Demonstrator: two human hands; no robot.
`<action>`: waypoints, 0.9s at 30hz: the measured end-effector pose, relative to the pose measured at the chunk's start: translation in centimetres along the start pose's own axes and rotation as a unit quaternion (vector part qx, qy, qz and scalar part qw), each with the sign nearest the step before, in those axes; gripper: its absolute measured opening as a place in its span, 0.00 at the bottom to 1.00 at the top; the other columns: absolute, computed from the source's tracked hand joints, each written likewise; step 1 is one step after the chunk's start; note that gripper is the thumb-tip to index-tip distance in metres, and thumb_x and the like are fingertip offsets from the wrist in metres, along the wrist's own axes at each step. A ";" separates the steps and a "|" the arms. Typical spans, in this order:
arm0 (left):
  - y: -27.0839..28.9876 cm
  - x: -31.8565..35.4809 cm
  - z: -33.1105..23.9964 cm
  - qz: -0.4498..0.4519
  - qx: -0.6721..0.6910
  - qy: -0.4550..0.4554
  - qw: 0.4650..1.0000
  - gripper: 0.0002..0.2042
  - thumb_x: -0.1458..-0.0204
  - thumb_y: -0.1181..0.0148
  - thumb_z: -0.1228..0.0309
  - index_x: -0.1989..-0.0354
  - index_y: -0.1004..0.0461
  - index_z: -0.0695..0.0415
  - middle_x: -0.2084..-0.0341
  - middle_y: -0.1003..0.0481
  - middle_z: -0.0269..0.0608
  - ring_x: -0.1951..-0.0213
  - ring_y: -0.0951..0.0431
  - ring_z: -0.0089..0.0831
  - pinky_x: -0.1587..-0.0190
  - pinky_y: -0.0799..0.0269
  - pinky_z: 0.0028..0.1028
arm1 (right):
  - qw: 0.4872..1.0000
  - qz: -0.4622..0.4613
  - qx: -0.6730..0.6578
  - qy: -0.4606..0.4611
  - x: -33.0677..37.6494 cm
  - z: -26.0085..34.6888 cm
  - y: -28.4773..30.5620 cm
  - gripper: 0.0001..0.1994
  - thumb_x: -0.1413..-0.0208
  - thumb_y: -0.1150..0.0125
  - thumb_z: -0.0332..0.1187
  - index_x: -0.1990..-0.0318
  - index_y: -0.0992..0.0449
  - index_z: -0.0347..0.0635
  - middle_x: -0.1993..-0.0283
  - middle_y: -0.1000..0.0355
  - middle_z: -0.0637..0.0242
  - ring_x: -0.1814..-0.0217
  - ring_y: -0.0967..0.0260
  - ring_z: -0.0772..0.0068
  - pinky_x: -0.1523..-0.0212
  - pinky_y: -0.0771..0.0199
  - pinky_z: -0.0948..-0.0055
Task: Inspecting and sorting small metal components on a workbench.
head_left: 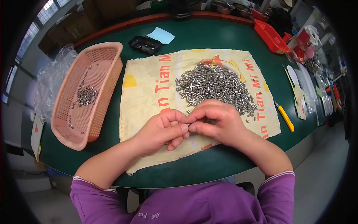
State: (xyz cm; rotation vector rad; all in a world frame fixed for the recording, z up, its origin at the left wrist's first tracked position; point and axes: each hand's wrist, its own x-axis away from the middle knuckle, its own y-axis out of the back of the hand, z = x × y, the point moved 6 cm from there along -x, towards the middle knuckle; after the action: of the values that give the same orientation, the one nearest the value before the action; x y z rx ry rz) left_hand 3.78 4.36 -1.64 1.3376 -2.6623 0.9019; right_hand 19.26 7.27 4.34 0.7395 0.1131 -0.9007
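My left hand (164, 130) and my right hand (219, 122) meet fingertip to fingertip above a cream cloth (143, 97) with red lettering. Thumb and fingers of each are pinched together; whatever sits between them is too small and covered to make out. Just beyond my right hand spreads a pile of small silvery metal cylinders (214, 86), with several strays at its right edge. To the left stands a pink perforated plastic basket (97, 115), holding a smaller heap of similar metal pieces (87, 96).
A yellow-handled utility knife (286, 118) lies right of the cloth on the green table (223, 35). Behind are a black plastic bundle (145, 44) and a light blue paper (161, 35). A red tray (271, 36) sits far right, a clear plastic bag (52, 80) left of the basket.
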 end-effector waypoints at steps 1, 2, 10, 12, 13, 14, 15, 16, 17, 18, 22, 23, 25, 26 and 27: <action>0.0 -0.2 -0.1 0.000 0.005 -0.006 1.000 0.09 0.34 0.45 0.70 0.51 0.31 0.59 0.66 0.24 0.36 0.76 0.28 0.17 0.77 0.35 0.20 | 1.000 -0.005 -0.016 -0.007 0.0 -0.2 0.1 0.09 0.47 0.29 0.27 0.57 0.17 0.39 0.58 0.21 0.66 0.61 0.24 0.69 0.60 0.22 0.72; -0.1 -0.4 -0.2 0.001 0.010 -0.011 1.000 0.08 0.34 0.45 0.70 0.52 0.31 0.59 0.66 0.24 0.36 0.77 0.29 0.17 0.77 0.35 0.20 | 0.999 -0.011 -0.031 -0.014 0.1 -0.3 0.2 0.09 0.46 0.29 0.27 0.58 0.17 0.39 0.59 0.22 0.65 0.62 0.24 0.70 0.60 0.22 0.74; -0.1 0.2 -0.1 0.003 0.041 -0.019 0.999 0.08 0.31 0.50 0.65 0.56 0.31 0.57 0.67 0.25 0.36 0.76 0.30 0.18 0.77 0.36 0.20 | 0.990 -0.016 -0.093 -0.107 0.1 -0.5 -0.3 0.08 0.44 0.31 0.26 0.57 0.18 0.39 0.61 0.23 0.67 0.61 0.25 0.79 0.61 0.24 0.78; -0.1 0.1 -0.1 0.007 0.042 -0.019 0.999 0.09 0.31 0.50 0.64 0.56 0.32 0.56 0.67 0.25 0.36 0.76 0.30 0.19 0.77 0.36 0.20 | 0.989 -0.015 -0.097 -0.108 0.2 -0.6 -0.4 0.08 0.44 0.31 0.26 0.57 0.18 0.39 0.61 0.23 0.67 0.61 0.25 0.79 0.61 0.24 0.78; 0.0 0.1 0.0 0.006 0.046 -0.019 0.999 0.09 0.31 0.50 0.64 0.57 0.32 0.56 0.67 0.25 0.36 0.76 0.30 0.19 0.77 0.36 0.20 | 0.990 -0.018 -0.092 -0.104 0.2 -0.5 -0.4 0.07 0.44 0.31 0.27 0.58 0.18 0.40 0.62 0.23 0.67 0.63 0.25 0.77 0.62 0.23 0.77; 0.0 0.1 0.0 0.006 0.050 -0.020 0.999 0.08 0.31 0.51 0.63 0.57 0.32 0.55 0.67 0.25 0.36 0.76 0.30 0.19 0.77 0.35 0.20 | 0.991 -0.022 -0.086 -0.100 0.2 -0.5 -0.4 0.07 0.43 0.32 0.29 0.58 0.18 0.42 0.63 0.23 0.67 0.64 0.24 0.76 0.62 0.22 0.77; 0.0 0.1 0.0 0.006 0.050 -0.020 0.999 0.08 0.31 0.51 0.63 0.57 0.32 0.55 0.67 0.25 0.36 0.76 0.30 0.19 0.77 0.35 0.20 | 0.991 -0.022 -0.086 -0.100 0.2 -0.5 -0.3 0.07 0.43 0.32 0.29 0.58 0.18 0.42 0.63 0.23 0.67 0.64 0.24 0.76 0.62 0.22 0.77; 0.0 0.1 0.0 0.006 0.048 -0.021 0.999 0.08 0.31 0.51 0.63 0.58 0.32 0.55 0.67 0.25 0.37 0.76 0.29 0.20 0.77 0.35 0.20 | 0.990 -0.017 -0.096 -0.101 0.1 -0.4 -0.4 0.06 0.43 0.32 0.27 0.58 0.19 0.40 0.62 0.23 0.67 0.62 0.24 0.77 0.62 0.23 0.77; 0.0 0.1 0.0 0.007 0.047 -0.023 0.999 0.08 0.30 0.51 0.63 0.58 0.32 0.54 0.67 0.25 0.37 0.76 0.29 0.20 0.77 0.35 0.20 | 0.989 -0.011 -0.105 -0.102 0.1 -0.4 -0.4 0.06 0.43 0.33 0.25 0.59 0.19 0.39 0.61 0.23 0.67 0.61 0.25 0.79 0.62 0.24 0.78; -0.1 0.1 0.0 0.007 0.046 -0.022 0.999 0.08 0.30 0.51 0.63 0.58 0.32 0.54 0.67 0.25 0.37 0.76 0.29 0.20 0.77 0.35 0.20 | 0.989 -0.012 -0.105 -0.102 0.1 -0.4 -0.4 0.06 0.43 0.33 0.25 0.59 0.19 0.39 0.61 0.23 0.67 0.61 0.25 0.79 0.62 0.24 0.78; -0.2 0.1 0.0 0.005 0.040 -0.019 0.999 0.09 0.30 0.52 0.62 0.59 0.32 0.55 0.68 0.25 0.38 0.76 0.29 0.20 0.77 0.34 0.20 | 0.988 -0.017 -0.114 -0.107 0.2 -0.5 -0.5 0.05 0.42 0.33 0.26 0.59 0.19 0.38 0.61 0.23 0.66 0.61 0.24 0.78 0.62 0.24 0.77; -0.2 0.2 0.0 0.002 0.044 -0.018 0.999 0.10 0.30 0.52 0.62 0.59 0.31 0.55 0.68 0.25 0.38 0.76 0.29 0.21 0.77 0.34 0.20 | 0.988 -0.017 -0.112 -0.105 0.2 -0.5 -0.5 0.05 0.42 0.34 0.26 0.59 0.20 0.38 0.61 0.23 0.66 0.61 0.24 0.78 0.62 0.24 0.77; -0.2 0.2 -0.1 0.003 0.033 -0.015 0.999 0.11 0.30 0.53 0.61 0.58 0.31 0.56 0.68 0.25 0.38 0.76 0.29 0.21 0.77 0.34 0.20 | 0.987 -0.018 -0.116 -0.107 0.2 -0.5 -0.5 0.04 0.42 0.34 0.26 0.59 0.20 0.38 0.61 0.23 0.66 0.61 0.24 0.78 0.62 0.24 0.77; -0.2 0.2 -0.1 0.003 0.023 -0.012 1.000 0.12 0.30 0.54 0.60 0.58 0.30 0.56 0.68 0.25 0.38 0.76 0.29 0.21 0.77 0.33 0.20 | 0.987 -0.017 -0.119 -0.109 0.2 -0.6 -0.5 0.04 0.41 0.34 0.26 0.59 0.20 0.39 0.61 0.23 0.66 0.61 0.24 0.78 0.62 0.24 0.77; -0.2 0.2 -0.1 0.003 0.023 -0.012 1.000 0.12 0.30 0.54 0.60 0.58 0.30 0.56 0.68 0.25 0.38 0.76 0.29 0.21 0.77 0.33 0.20 | 0.987 -0.018 -0.119 -0.109 0.2 -0.7 -0.5 0.04 0.41 0.34 0.26 0.59 0.20 0.39 0.61 0.23 0.66 0.61 0.24 0.78 0.62 0.24 0.77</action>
State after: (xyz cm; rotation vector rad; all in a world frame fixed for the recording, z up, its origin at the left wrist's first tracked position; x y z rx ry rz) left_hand 3.80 4.14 -1.39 1.3595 -2.6805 0.9587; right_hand 19.14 7.32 3.48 0.4148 0.0386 -0.9770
